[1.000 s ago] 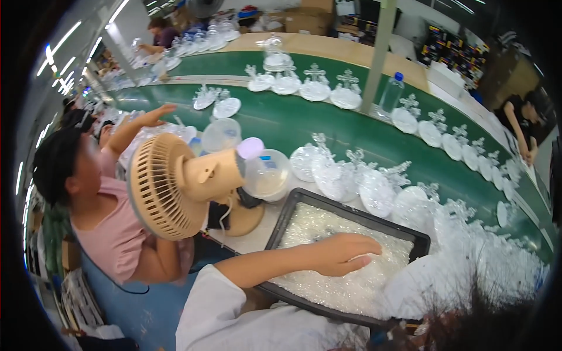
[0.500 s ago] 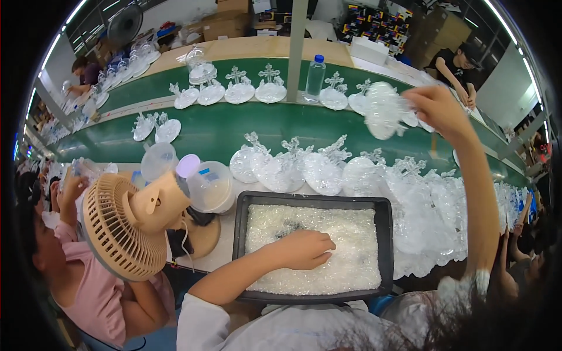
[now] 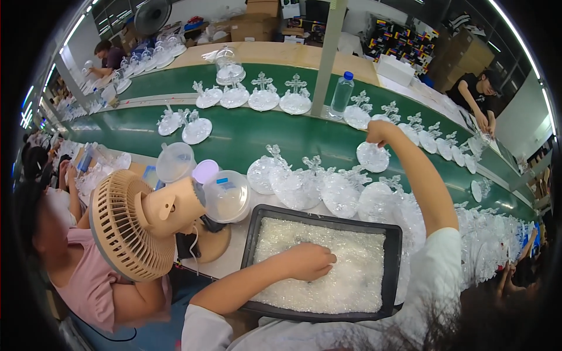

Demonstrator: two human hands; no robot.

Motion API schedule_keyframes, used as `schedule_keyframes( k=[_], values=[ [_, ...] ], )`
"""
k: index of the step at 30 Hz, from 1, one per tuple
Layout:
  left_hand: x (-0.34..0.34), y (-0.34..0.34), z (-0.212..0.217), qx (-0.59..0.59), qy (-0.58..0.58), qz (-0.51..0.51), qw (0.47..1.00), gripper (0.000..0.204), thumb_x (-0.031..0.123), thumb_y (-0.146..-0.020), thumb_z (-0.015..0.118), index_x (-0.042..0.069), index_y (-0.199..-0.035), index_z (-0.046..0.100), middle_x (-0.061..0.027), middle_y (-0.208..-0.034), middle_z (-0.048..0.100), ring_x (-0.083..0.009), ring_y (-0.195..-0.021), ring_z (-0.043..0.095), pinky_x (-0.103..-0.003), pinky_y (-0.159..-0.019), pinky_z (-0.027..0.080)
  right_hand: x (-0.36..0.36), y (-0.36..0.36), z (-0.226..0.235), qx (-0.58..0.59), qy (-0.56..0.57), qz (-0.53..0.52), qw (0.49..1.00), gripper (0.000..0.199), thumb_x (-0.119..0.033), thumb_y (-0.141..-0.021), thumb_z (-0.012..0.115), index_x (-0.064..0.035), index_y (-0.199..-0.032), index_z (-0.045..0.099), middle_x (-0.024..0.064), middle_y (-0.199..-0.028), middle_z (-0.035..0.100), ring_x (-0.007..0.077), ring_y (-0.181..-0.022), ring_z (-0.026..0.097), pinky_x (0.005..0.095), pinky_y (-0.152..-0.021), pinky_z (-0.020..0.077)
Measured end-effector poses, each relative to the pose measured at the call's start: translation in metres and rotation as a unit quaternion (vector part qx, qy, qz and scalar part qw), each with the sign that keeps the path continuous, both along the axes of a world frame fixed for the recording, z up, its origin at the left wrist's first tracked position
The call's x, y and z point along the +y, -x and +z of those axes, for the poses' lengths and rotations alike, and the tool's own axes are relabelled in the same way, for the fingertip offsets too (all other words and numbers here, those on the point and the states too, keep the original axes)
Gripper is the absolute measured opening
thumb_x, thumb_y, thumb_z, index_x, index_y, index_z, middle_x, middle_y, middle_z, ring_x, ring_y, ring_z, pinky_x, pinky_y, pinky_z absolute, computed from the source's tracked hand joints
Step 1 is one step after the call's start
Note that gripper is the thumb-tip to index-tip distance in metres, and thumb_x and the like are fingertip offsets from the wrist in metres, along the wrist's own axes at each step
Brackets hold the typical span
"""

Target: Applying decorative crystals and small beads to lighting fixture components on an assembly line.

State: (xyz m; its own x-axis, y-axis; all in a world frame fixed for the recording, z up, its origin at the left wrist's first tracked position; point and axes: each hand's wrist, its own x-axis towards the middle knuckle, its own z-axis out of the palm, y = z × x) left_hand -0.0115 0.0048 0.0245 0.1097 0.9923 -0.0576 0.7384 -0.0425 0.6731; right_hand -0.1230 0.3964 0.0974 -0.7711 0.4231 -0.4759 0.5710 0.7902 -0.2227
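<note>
The left hand (image 3: 308, 261) is laid palm-down in the black tray (image 3: 253, 234), its fingers curled loosely into the clear granules (image 3: 351, 275) that fill the tray; whether anything is pinched in this grip cannot be told, since the fingertips are buried. The right hand (image 3: 379, 132) is stretched forward over the green conveyor belt (image 3: 234, 131), and a clear round ornament disc (image 3: 373, 157) is held in its closed grip, the disc hanging just below the fingers and above the belt, beside a row of similar clear cross-topped pieces (image 3: 304, 184) ranged along the near edge. The tray is seen on the tabletop (image 3: 234, 260) directly before the person, with a beige desk fan (image 3: 146, 225) and lidded clear tubs (image 3: 225, 196) to its left. A plastic water bottle (image 3: 342, 93) is stood upright farther back on the belt. Compared with the picture half a second earlier, the right arm has been lowered and drawn nearer, so that the disc is now brought close to the row, whereas the left hand has been kept in much the same place in the granules.
</note>
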Motion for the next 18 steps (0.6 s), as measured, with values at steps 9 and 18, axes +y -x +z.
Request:
schedule_keyframes(
  k=[9,18],
  values=[
    [0.001,-0.003,-0.006,0.006,0.007,-0.01,1.0,0.021,0.021,-0.092,0.056,0.006,-0.105,0.062,-0.0152,-0.092,0.064,-0.0359,-0.087,0.065,-0.047,-0.076,0.052,-0.16,0.093,0.02,0.131,-0.014,0.36,0.924,0.051,-0.049,-0.088,0.06,0.0004,-0.091,0.071,0.0185,-0.086,0.071,0.0355,-0.08,0.069,0.0448,-0.07,0.0548],
    [-0.001,0.001,-0.003,-0.013,-0.005,-0.005,1.0,0.019,0.021,-0.092,0.056,0.005,-0.102,0.061,-0.0156,-0.092,0.063,-0.0367,-0.088,0.064,-0.048,-0.077,0.052,-0.231,0.121,-0.017,-0.026,-0.017,0.362,0.932,0.03,-0.028,-0.082,0.064,0.001,-0.086,0.07,0.0136,-0.075,0.068,0.027,-0.061,0.065,0.0392,-0.055,0.0517]
  ],
)
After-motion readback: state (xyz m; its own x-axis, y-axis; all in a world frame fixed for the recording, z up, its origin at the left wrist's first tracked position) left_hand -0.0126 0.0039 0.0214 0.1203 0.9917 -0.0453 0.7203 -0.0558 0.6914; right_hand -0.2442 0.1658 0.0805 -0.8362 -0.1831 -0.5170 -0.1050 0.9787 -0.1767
